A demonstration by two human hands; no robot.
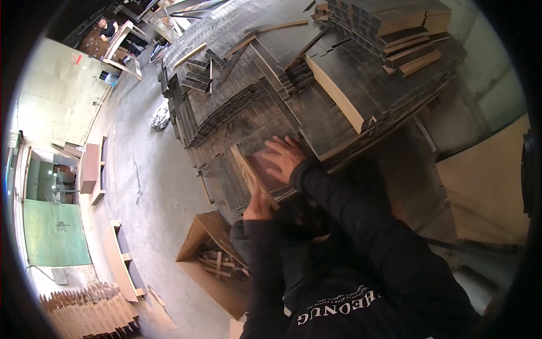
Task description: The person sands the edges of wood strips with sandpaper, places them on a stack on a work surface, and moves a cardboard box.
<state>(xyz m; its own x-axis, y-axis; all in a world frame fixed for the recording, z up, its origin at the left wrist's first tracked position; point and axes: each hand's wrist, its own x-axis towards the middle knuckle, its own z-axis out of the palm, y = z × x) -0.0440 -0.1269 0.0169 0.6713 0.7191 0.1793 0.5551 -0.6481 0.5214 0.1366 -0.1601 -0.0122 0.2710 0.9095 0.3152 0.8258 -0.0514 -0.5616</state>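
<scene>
My left hand (258, 207) is closed on the near end of a narrow tan strip (246, 170), which looks like cardboard or thin wood and stands tilted on edge. Beside it, my right hand (284, 160) lies with fingers spread on a flat reddish-brown panel (264, 168), just to the right of the strip. The strip and the panel meet along one side; whether they are joined I cannot tell. Under both is a broad layered stack of dark sheets (228, 178).
Long tan-edged strips (336, 95) and dark offcuts lie across the stack ahead. At the far right rises a pile of channel-shaped pieces (409, 42). An open cardboard box (206, 277) with scraps stands on the floor at lower left. A person (107, 29) is at a far-left table.
</scene>
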